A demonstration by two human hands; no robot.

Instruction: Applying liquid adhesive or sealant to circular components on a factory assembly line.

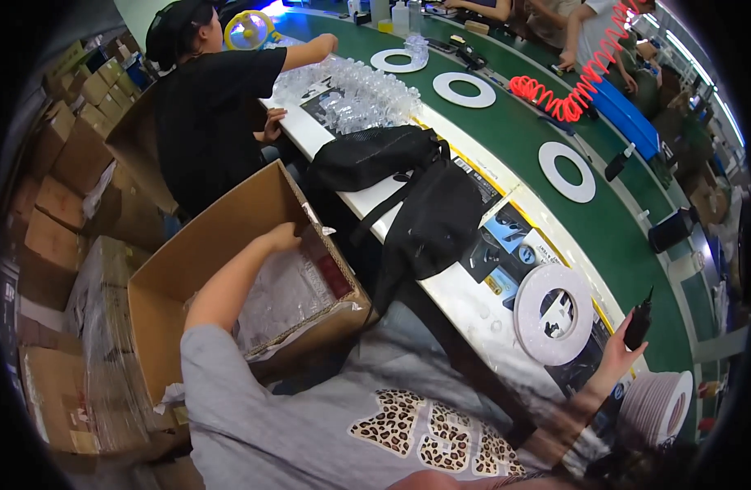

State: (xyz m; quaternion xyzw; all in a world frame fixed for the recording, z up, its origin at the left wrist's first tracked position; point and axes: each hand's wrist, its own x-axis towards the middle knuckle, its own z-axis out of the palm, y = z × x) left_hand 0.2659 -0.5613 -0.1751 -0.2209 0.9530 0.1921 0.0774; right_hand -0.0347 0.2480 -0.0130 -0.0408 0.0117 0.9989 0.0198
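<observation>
My left hand (284, 237) reaches into an open cardboard box (192, 233), close to its inner right wall. Its fingertips point down and are hard to make out. Clear plastic film or bags (286, 294) lie inside the box below that hand. At the right, over the edge of the green belt, my right hand (614, 359) is closed round a black handheld tool (638, 327) with a thin pointed tip. A stack of flat white rings (532, 327) lies on the white table ledge just left of my right hand. Another thick ring stack (678, 404) stands below it.
A black bag (433, 220) lies on the ledge. Beyond it is a heap of clear plastic parts (363, 98), where a co-worker (212, 114) sits. Single white rings (567, 171) rest on the green belt (506, 131). A red coiled hose (555, 102) hangs above. Stacked cartons (61, 245) fill the left.
</observation>
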